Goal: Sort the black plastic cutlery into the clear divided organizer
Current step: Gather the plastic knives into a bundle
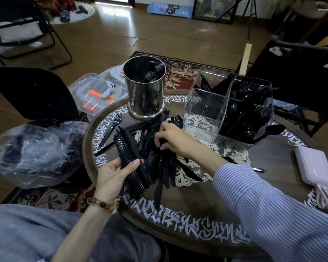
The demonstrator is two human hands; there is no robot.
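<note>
Loosely heaped, the cutlery point(155, 148) lies mid-desk on a lace doily point(193, 174), with a lone fork point(111, 129) just left of the heap and more pieces already standing in the organizer's point(204, 110) far and right compartments. The left hand point(114, 174) grips a stacked bundle of knives point(131, 157) above the desk's point(197, 205) near-left edge, while the right hand point(173, 138) reaches into the heap, fingers curled round a piece. A steel cup point(145, 91) stands behind the heap, a pink power bank point(314, 167) at the right.
</note>
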